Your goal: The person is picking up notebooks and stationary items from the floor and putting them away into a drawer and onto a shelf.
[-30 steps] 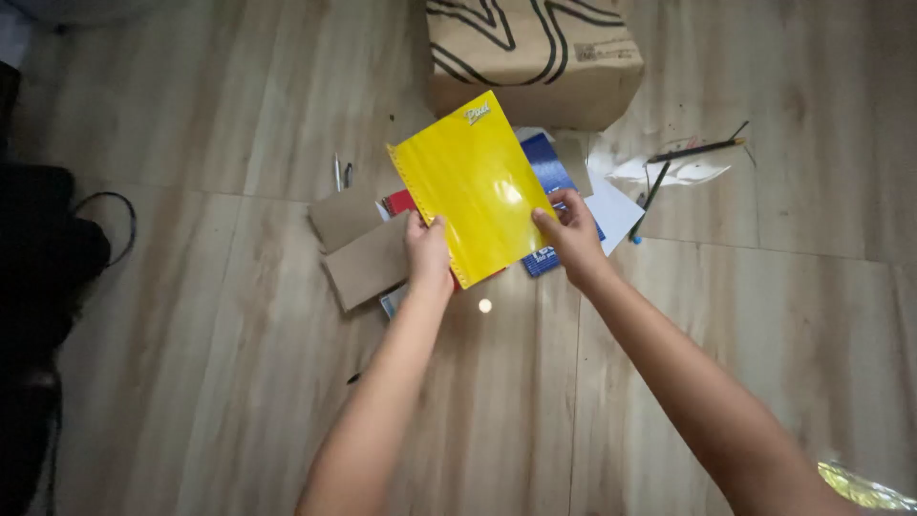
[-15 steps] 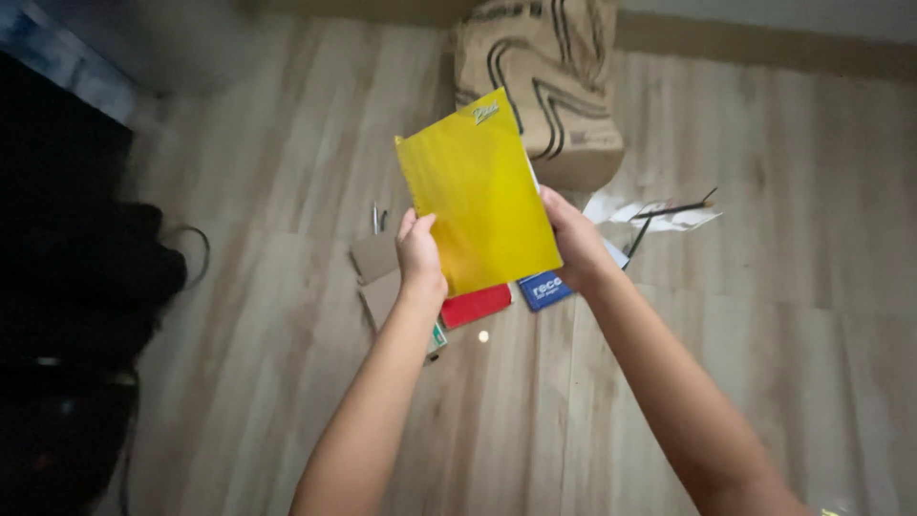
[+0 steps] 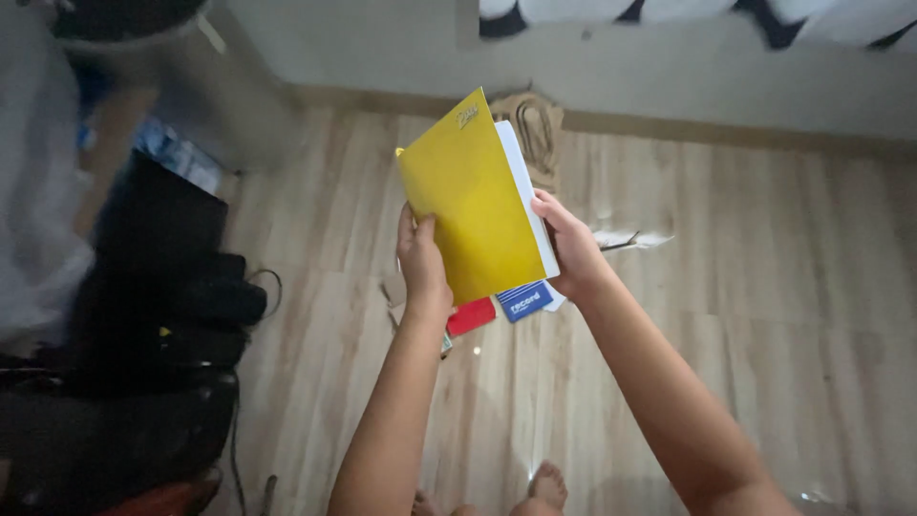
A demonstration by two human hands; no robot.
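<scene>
A yellow notebook [image 3: 475, 201] is held up above the wooden floor [image 3: 745, 287], tilted with its top corner leaning to the right, between the left hand [image 3: 422, 258] and the right hand [image 3: 570, 244]. Its lower left edge is clamped by the left hand, the thumb pressed on the cover; the other fingers are hidden behind the book. The right edge is gripped by the right hand, whose fingers are curled around the white page block [image 3: 528, 196]; how the fingertips lie behind it cannot be told.

Beneath the notebook, a red book [image 3: 472, 316] and a blue book [image 3: 523, 301] are seen on the floor, each largely covered by the yellow cover, so only a corner is shown. A cardboard box [image 3: 537, 134] by the wall is mostly hidden behind the notebook. To the right, crumpled white paper [image 3: 630, 239] with a dark stick across it is too blurred to be made out. A dark heap [image 3: 162, 325] at the left is lost in shadow. Toes [image 3: 546, 483] are cut off at the bottom edge.
</scene>
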